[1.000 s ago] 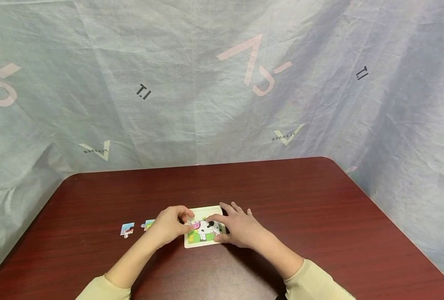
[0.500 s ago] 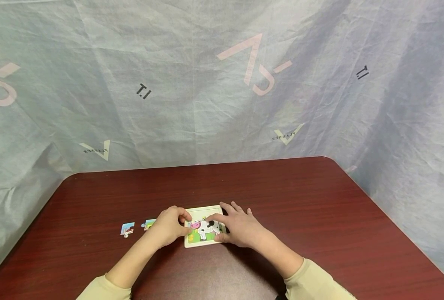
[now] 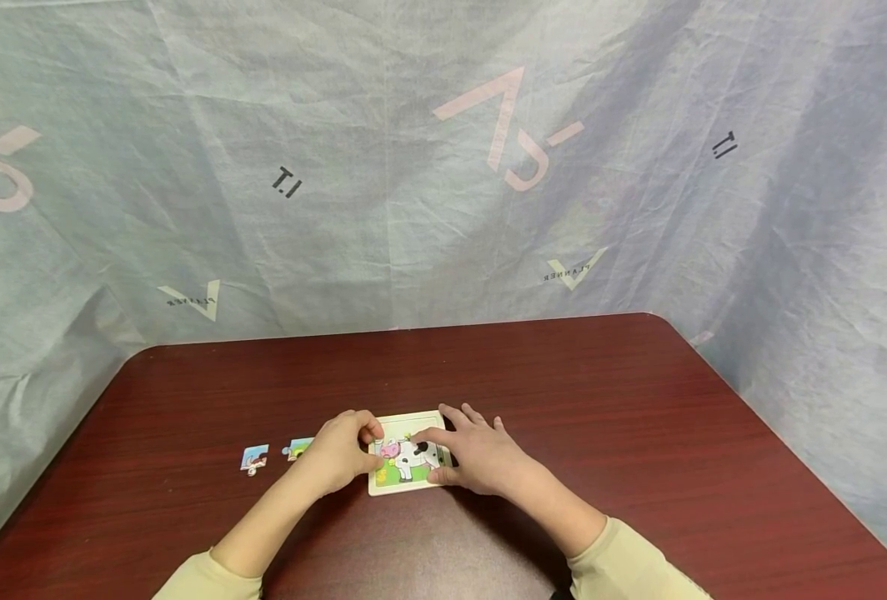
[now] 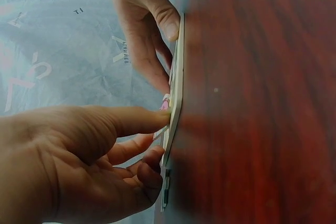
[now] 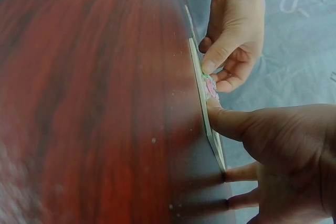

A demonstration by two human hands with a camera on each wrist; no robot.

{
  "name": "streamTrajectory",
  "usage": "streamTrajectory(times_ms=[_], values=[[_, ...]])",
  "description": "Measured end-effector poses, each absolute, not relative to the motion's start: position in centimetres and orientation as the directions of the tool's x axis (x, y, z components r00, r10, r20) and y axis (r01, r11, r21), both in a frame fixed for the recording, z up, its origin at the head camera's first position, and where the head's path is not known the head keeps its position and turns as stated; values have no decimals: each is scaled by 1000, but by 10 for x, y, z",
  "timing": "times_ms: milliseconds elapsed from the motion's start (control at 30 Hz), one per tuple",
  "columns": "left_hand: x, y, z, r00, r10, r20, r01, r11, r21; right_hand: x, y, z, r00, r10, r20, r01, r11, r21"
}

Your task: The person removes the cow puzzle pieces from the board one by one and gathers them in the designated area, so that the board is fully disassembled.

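Observation:
A square jigsaw puzzle tray (image 3: 408,490) with a pale rim and a cow picture lies flat on the table. My left hand (image 3: 338,454) pinches a puzzle piece (image 3: 389,450) showing the cow's pink muzzle, at the tray's left side. In the right wrist view that pink-marked piece (image 5: 211,87) stands tilted up from the tray, held by thumb and fingers. My right hand (image 3: 484,454) rests on the tray's right side, thumb and index finger on the picture. Its other fingers spread past the edge, mostly straight.
Two loose puzzle pieces lie left of the tray: a blue one (image 3: 254,458) farther out, and a green and blue one (image 3: 298,447) partly behind my left hand. The dark red table (image 3: 563,375) ends at a grey cloth backdrop (image 3: 383,167).
My left hand has shifted very slightly left, and the pink-muzzled piece now lies lower and closer in line with the cow picture. My right hand has stayed put.

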State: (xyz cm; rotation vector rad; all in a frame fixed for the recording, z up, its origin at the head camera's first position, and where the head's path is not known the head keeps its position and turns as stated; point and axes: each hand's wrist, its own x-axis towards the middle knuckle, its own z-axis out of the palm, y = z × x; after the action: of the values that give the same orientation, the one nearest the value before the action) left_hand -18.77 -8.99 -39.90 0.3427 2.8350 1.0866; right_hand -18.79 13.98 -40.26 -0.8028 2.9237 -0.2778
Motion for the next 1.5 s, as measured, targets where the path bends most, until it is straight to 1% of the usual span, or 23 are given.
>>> streamTrajectory(times_ms=[633,1033,1500], values=[[-187,-89,-401,-974,223,32,183,703,687,-187,140,-401,-858,-512,-46,-493,845,-205],[-186,-91,-400,-976,206,72,192,657,729,-187,140,-402,-858,-512,-47,-493,846,-202],[-183,-100,-394,-982,179,58,160,632,758,-187,140,-402,-856,-514,-54,-494,844,-210]])
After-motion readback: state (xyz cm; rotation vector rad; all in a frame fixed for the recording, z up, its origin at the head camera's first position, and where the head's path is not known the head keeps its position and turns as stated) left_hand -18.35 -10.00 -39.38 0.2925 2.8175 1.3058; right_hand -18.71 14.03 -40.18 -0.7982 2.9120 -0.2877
